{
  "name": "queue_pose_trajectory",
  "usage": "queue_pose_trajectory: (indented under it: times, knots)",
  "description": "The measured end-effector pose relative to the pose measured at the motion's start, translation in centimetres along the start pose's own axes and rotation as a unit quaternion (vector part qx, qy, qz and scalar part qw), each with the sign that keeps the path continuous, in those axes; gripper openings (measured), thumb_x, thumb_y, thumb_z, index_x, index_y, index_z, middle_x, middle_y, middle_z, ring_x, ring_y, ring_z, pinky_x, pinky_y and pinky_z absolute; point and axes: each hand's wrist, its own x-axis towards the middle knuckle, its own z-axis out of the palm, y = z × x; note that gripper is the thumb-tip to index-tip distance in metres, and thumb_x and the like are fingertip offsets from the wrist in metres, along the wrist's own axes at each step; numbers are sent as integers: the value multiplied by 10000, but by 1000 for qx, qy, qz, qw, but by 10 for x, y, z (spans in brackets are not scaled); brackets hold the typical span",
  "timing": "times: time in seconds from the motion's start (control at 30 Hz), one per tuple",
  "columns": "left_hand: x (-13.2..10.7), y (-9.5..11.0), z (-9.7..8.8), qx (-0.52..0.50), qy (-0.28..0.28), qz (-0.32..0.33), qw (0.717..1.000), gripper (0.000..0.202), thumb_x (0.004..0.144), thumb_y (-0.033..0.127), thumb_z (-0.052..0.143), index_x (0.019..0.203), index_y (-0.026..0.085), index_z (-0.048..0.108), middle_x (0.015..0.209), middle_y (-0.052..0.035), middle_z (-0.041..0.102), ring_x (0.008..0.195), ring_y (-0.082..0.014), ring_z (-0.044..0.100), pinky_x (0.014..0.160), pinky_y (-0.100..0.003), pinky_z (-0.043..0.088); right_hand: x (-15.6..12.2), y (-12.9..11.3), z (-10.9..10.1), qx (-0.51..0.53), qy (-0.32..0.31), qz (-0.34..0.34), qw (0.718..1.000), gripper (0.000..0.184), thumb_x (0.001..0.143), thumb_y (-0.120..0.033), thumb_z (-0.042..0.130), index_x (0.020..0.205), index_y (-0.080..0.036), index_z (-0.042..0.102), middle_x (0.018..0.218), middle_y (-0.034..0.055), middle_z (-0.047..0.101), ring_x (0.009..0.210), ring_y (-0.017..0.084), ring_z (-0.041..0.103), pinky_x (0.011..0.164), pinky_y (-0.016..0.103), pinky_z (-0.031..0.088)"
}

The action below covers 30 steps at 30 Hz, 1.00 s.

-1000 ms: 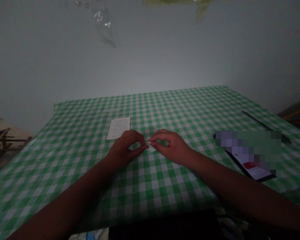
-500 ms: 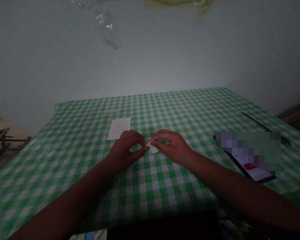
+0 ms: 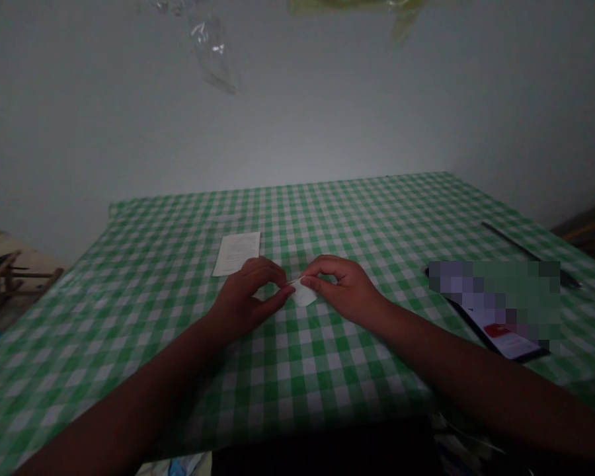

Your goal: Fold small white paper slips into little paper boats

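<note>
A small white piece of paper [image 3: 305, 296] with a rounded lower edge is held between my two hands, just above the checked cloth. My left hand [image 3: 250, 294] pinches its upper left edge between thumb and fingertips. From the other side, my right hand [image 3: 344, 285] grips the upper right edge the same way. The top edge between the fingertips looks like a thin folded strip. Behind my left hand lies a printed sheet of paper [image 3: 238, 252], its lower right corner hidden by the fingers.
A green and white checked tablecloth [image 3: 357, 218] covers the table against a pale wall. At the right lie a phone [image 3: 513, 344] with its screen lit, partly blurred out, and a thin dark stick-like thing [image 3: 515, 244]. Wooden furniture [image 3: 14, 281] stands at the far left.
The fingertips have drawn slightly apart, and more of the white paper and its top edge shows between them. Both hands keep their pinch.
</note>
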Motion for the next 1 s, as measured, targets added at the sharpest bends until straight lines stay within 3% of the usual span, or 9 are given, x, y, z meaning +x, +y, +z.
queue_pose_trajectory:
  times: [0.17,0.4,0.77,1.0]
  knots:
    - [-3,0,0,2,1,-40,999,127,874,261,690,893,186,589,860,-19,662,794,-152,642,744,-302,519,0,2,2,34,6,27,999,83,866,-234,652,801,-219,702,797,-15,679,772,136,625,735,295,484]
    - [-3,-1,-1,-10,-2,-42,999,102,881,237,682,867,177,601,844,-14,654,785,-145,635,740,-290,505,0,2,4,59,10,62,996,93,850,-257,669,777,-216,707,761,-14,671,749,134,612,720,287,472]
    - [-1,2,-2,12,-17,6,1000,56,891,180,657,905,181,603,860,-9,653,834,-147,620,794,-303,496,-2,2,2,-7,13,11,1000,10,820,-220,693,818,-220,703,823,-1,702,800,144,649,773,308,499]
    - [-2,-1,-2,20,-17,14,1000,93,888,182,660,955,179,596,896,-18,653,870,-155,612,819,-317,492,-2,2,1,-4,3,17,1000,51,854,-242,678,829,-222,718,817,-4,701,790,140,648,763,305,499]
